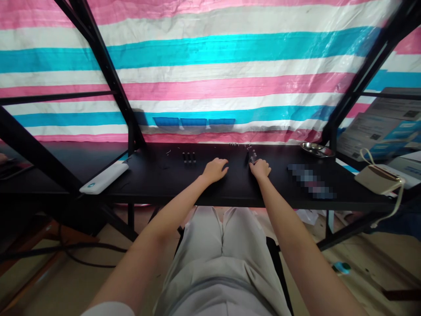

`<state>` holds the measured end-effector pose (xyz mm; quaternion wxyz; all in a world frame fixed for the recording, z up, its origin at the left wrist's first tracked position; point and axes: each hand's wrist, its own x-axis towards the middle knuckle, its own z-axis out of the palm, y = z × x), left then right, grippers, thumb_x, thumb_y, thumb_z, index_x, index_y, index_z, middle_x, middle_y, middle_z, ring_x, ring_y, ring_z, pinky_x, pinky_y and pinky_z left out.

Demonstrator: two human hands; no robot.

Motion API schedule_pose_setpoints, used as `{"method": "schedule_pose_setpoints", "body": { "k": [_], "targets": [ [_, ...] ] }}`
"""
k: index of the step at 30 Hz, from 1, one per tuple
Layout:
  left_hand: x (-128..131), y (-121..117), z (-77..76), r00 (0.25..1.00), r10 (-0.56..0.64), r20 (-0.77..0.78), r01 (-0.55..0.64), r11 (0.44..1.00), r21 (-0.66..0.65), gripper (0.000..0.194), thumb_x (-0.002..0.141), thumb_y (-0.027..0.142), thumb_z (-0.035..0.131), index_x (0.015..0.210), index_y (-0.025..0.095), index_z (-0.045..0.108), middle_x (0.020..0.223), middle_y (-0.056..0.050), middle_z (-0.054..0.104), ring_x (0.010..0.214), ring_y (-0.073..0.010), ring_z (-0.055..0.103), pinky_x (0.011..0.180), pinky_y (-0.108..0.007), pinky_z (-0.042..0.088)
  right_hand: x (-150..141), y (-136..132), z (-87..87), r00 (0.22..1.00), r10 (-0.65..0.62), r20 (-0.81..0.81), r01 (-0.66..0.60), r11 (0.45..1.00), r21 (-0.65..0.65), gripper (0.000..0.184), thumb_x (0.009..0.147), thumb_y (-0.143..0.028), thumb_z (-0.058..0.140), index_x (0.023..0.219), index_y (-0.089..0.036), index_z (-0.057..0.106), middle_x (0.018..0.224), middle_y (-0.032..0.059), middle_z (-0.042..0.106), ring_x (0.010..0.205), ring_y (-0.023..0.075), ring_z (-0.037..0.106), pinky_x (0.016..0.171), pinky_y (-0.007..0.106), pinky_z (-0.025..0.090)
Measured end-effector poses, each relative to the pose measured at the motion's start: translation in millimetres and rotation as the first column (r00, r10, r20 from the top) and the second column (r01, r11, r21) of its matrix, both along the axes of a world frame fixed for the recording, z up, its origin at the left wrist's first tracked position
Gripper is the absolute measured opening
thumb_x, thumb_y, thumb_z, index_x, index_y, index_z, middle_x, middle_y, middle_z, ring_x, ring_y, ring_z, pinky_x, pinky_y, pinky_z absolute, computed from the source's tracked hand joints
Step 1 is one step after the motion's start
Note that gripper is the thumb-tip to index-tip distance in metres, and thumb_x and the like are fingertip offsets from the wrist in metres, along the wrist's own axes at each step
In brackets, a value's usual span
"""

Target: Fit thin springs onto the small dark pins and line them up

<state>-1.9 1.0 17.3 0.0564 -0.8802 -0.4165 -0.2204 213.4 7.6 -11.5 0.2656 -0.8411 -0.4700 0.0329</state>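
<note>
My left hand [215, 170] rests low over the black table, fingers curved and the thumb apart from them, with nothing visible in its grasp. To its left, three small dark cylinders with pale ends [189, 157] stand in a row. My right hand [261, 168] is closed at a cluster of small shiny pieces [253, 155]. Its thumb and fingertips come together there, but whatever is between them is too small to make out. Just left of this cluster is a small dark piece [247, 158]. Tiny pale bits [234, 144] lie along the table's back edge.
On the black table [158, 184], a white oblong device [104, 178] lies at left. A shiny metal dish [316, 149] and a blurred-out flat object [311, 181] are at right. A beige pouch with a strap [378, 179] sits at the right end. Black frame posts [107, 66] flank the table.
</note>
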Motion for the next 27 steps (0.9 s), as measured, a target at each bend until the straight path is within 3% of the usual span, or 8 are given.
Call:
{"method": "schedule_pose_setpoints", "body": {
  "k": [3,8,12,15,21,24,27],
  "targets": [
    [32,0,0.4,0.997,-0.078,-0.016,0.078,0.997,0.011,0.038,0.084,0.025,0.047,0.121,0.02,0.051,0.105,-0.007,0.059,0.098,-0.0195,0.052,0.081,-0.028,0.044,0,0,-1.4,1.0,0.006,0.013,-0.006,1.0,0.016,0.028,0.081,-0.035,0.052,0.098,-0.015,0.061,0.111,0.0141,0.057,0.106,0.0287,0.051,0.088,0.041,0.036],
    [77,8,-1.2,0.997,0.01,-0.083,-0.018,0.995,-0.098,0.057,0.084,0.021,0.043,0.14,0.024,0.03,0.115,-0.009,0.052,0.101,-0.0231,0.049,0.081,-0.034,0.045,-1,-1,-2.3,0.999,0.021,0.038,-0.022,1.0,0.015,0.028,0.082,-0.034,0.051,0.1,-0.014,0.06,0.112,0.0142,0.057,0.107,0.0288,0.05,0.088,0.042,0.036],
    [93,13,-4.4,0.988,0.025,-0.153,-0.054,0.981,-0.186,0.063,0.084,0.018,0.042,0.143,0.025,0.022,0.12,-0.011,0.047,0.106,-0.0252,0.046,0.083,-0.037,0.043,-1,-2,-1.9,0.999,0.018,0.048,-0.019,1.0,0.01,0.029,0.083,-0.034,0.049,0.101,-0.014,0.06,0.112,0.014,0.057,0.108,0.0292,0.049,0.088,0.042,0.036],
    [96,16,-8.0,0.987,0.042,-0.157,-0.069,0.983,-0.171,0.064,0.084,0.018,0.041,0.144,0.026,0.02,0.122,-0.011,0.045,0.108,-0.0255,0.045,0.083,-0.038,0.042,-2,-2,-1.4,0.999,0.015,0.045,-0.015,1.0,0.013,0.029,0.083,-0.033,0.049,0.101,-0.014,0.06,0.113,0.0141,0.057,0.108,0.029,0.049,0.088,0.042,0.036],
    [100,20,-14.4,0.991,0.051,-0.127,-0.06,0.996,-0.064,0.053,0.085,0.017,0.044,0.136,0.024,0.035,0.119,-0.012,0.047,0.106,-0.0249,0.045,0.082,-0.037,0.041,-2,-3,-1.3,0.998,0.024,0.053,-0.024,1.0,0.009,0.028,0.083,-0.033,0.049,0.1,-0.014,0.059,0.111,0.0143,0.057,0.107,0.028,0.049,0.087,0.041,0.036],
    [100,20,-13.3,0.997,0.039,-0.072,-0.035,0.998,0.053,0.031,0.086,0.016,0.042,0.115,0.017,0.054,0.11,-0.012,0.051,0.1,-0.0239,0.048,0.079,-0.036,0.041,-2,-3,-2.1,0.998,0.028,0.06,-0.029,0.999,0.016,0.028,0.082,-0.034,0.049,0.1,-0.014,0.059,0.11,0.014,0.057,0.106,0.0278,0.05,0.086,0.041,0.036],
    [95,19,-10.9,0.999,0.019,-0.047,-0.013,0.994,0.111,0.019,0.087,0.017,0.043,0.097,0.015,0.059,0.105,-0.012,0.054,0.098,-0.0238,0.048,0.079,-0.036,0.04,-2,-3,-2.5,0.997,0.03,0.071,-0.031,0.999,0.023,0.028,0.082,-0.033,0.049,0.099,-0.014,0.059,0.11,0.0138,0.057,0.104,0.0278,0.049,0.086,0.04,0.035]
  ]
}}
